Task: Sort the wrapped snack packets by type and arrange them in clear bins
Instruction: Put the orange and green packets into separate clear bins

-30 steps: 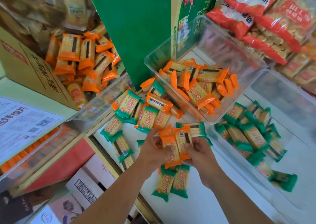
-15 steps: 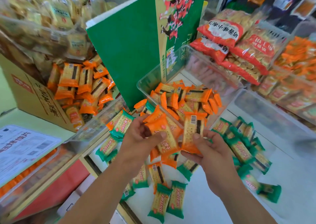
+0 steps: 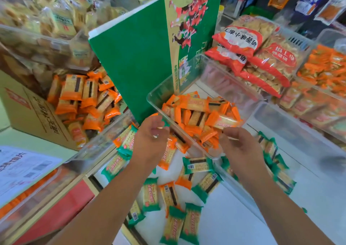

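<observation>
Orange packets (image 3: 196, 113) from left hand (image 3: 149, 141), right hand (image 3: 241, 149) now in clear bin (image 3: 234, 87).

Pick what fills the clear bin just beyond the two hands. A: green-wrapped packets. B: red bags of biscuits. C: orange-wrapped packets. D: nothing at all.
C: the clear bin holds a heap of orange-wrapped packets, while the green-wrapped packets lie outside it on the white surface nearer the camera.
</observation>
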`<state>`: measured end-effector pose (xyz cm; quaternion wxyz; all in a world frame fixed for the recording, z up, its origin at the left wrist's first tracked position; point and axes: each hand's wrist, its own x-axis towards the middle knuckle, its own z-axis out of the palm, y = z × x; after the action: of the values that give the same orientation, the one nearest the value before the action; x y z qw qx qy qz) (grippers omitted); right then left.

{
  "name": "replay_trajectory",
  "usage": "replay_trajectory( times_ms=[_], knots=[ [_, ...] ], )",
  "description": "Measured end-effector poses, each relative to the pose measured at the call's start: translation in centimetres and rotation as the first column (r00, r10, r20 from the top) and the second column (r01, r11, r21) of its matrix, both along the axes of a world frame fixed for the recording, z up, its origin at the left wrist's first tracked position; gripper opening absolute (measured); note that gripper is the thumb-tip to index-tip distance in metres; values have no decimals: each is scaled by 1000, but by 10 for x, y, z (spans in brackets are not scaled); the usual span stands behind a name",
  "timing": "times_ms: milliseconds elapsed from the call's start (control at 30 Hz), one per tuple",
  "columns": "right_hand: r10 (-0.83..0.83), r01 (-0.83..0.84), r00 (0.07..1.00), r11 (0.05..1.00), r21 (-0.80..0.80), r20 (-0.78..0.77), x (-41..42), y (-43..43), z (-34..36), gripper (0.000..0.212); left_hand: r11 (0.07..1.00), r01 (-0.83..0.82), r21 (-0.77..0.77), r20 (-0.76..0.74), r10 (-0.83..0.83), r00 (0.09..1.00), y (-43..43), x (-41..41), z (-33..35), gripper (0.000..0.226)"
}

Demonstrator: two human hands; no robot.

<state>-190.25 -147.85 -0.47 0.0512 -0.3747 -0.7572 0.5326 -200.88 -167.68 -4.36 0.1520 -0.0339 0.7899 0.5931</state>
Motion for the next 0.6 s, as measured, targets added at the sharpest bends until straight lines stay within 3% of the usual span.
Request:
replay_trajectory(
  times_ms=[133,267,367,467,600],
  knots=[
    [136,-138,988,990,-20,-77,39,-41,-16,8,991,-16,-136,259,51,965,-67,57,-62,31],
    [308,-280,933,946,-162,186,77,-80,-74,7,972,-145,-184,388,208,898,-121,111,-103,33],
    [338,-288,883,938,-193,326,100,-96,-115,6,923,-109,-370,276,222,935,-141,137,-113,24],
    [323,-290,866,946,-142,382,109,-105,-126,8,859,-97,-502,120,180,976,-149,147,-118,39],
    [403,-433,831,901,-7,384,113,-113,-130,13,826,-65,-560,79,131,988,-150,154,-121,53]
  ],
)
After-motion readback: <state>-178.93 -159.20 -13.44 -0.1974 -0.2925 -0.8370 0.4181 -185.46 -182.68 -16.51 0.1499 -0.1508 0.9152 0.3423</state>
